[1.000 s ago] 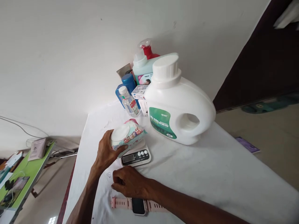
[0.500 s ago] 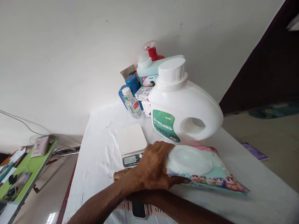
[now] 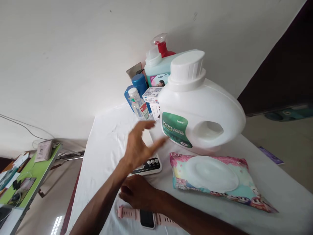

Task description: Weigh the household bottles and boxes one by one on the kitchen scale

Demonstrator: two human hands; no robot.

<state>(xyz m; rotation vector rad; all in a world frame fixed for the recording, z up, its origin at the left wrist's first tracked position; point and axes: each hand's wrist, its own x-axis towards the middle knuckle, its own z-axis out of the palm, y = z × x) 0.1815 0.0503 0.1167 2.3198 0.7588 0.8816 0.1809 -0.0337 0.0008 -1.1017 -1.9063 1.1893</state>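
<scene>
wipes pack [image 3: 212, 176] lies apart, right of the left fingers [image 3: 146, 125].

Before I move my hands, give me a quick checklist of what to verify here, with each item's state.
1. Left hand free: ok. Fingers spread, holding nothing.
2. Right hand free: cannot tell. It is loosely curled, its inside hidden.
3. White rectangular scale with black button panel fully visible: not ok. The left hand covers part of it in this view.
4. Soft pink-and-teal wipes pack lying flat: ok. It is apart from both hands.
5. Large white plastic jug with green label upright and capped: ok.
6. Pink-strapped square watch clear of the right arm: cannot tell. The arm partly hides it.
</scene>
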